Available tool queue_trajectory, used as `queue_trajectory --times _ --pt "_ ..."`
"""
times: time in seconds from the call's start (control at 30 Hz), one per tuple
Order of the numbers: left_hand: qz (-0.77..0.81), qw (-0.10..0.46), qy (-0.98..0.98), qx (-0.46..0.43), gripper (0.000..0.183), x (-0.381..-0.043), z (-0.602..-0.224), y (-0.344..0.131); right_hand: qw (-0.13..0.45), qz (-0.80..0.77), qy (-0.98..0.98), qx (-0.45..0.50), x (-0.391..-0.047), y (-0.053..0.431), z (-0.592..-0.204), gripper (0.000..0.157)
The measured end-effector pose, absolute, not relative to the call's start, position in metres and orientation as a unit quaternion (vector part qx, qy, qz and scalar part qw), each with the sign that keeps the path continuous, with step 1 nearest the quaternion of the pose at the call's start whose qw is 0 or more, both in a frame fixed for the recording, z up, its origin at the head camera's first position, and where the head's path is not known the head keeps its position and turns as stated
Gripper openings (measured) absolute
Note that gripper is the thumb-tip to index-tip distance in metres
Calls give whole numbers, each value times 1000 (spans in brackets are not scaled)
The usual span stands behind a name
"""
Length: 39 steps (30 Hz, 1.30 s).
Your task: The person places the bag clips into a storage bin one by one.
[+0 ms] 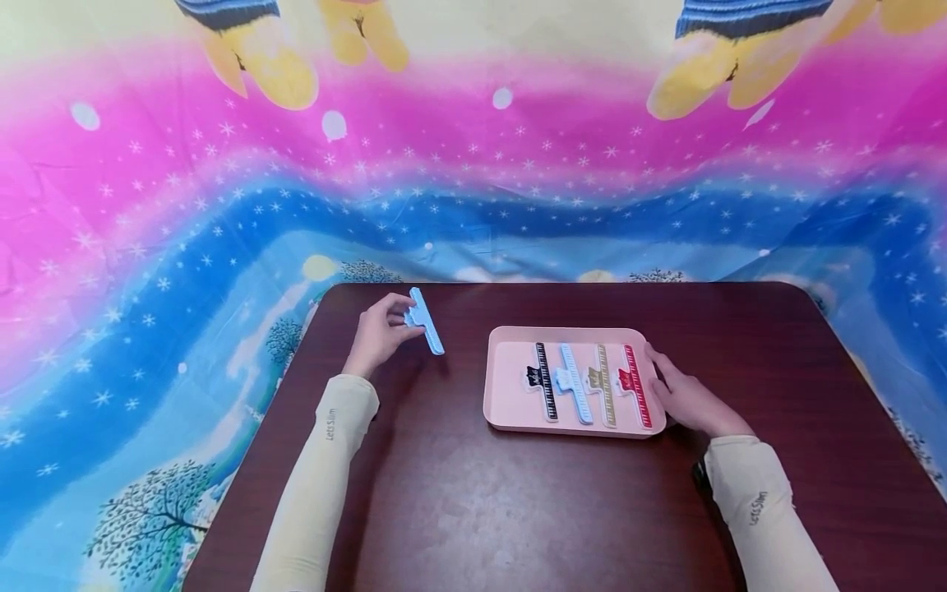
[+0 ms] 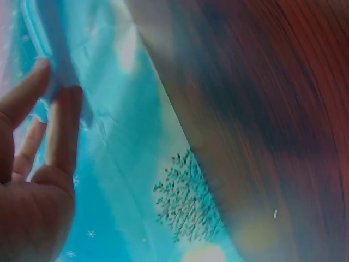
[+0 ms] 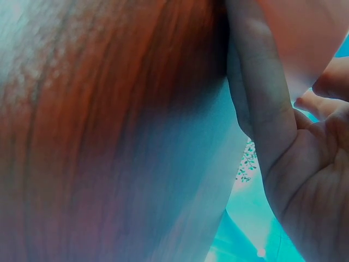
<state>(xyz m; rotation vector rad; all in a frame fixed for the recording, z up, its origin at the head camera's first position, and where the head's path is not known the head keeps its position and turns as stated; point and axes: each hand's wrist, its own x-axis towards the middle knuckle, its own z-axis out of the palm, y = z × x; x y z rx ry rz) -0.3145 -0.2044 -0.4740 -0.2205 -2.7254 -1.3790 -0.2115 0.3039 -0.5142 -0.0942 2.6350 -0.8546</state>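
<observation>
My left hand (image 1: pixel 381 333) pinches a light-blue ruler clip (image 1: pixel 427 325) between thumb and fingers, above the left part of the table. In the left wrist view the same blue clip (image 2: pixel 60 49) shows blurred at the fingertips. Right of it, a pink tray (image 1: pixel 506 415) holds a row of ruler clips: a black one (image 1: pixel 546 382), a light-blue one (image 1: pixel 575 384), a gold one (image 1: pixel 602 384) and a red one (image 1: pixel 634 386). My right hand (image 1: pixel 691 399) holds the tray's right rim; its fingers lie along the tray's side in the right wrist view.
The dark brown wooden table (image 1: pixel 473 510) has rounded far corners. A patterned cloth (image 1: pixel 473 181) in pink and blue hangs behind it and lies along its left and right edges.
</observation>
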Motion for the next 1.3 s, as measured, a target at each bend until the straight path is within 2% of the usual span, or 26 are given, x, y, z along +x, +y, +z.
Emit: queue_trajectory --times 0.43,1.3 --pt "-630 -4 -772 -82 55 -309 -473 -197 195 -310 930 -24 -212 304 -518 78" --pt "-649 -10 -741 -171 49 -296 -468 -174 178 -304 935 -44 -212 305 -514 73"
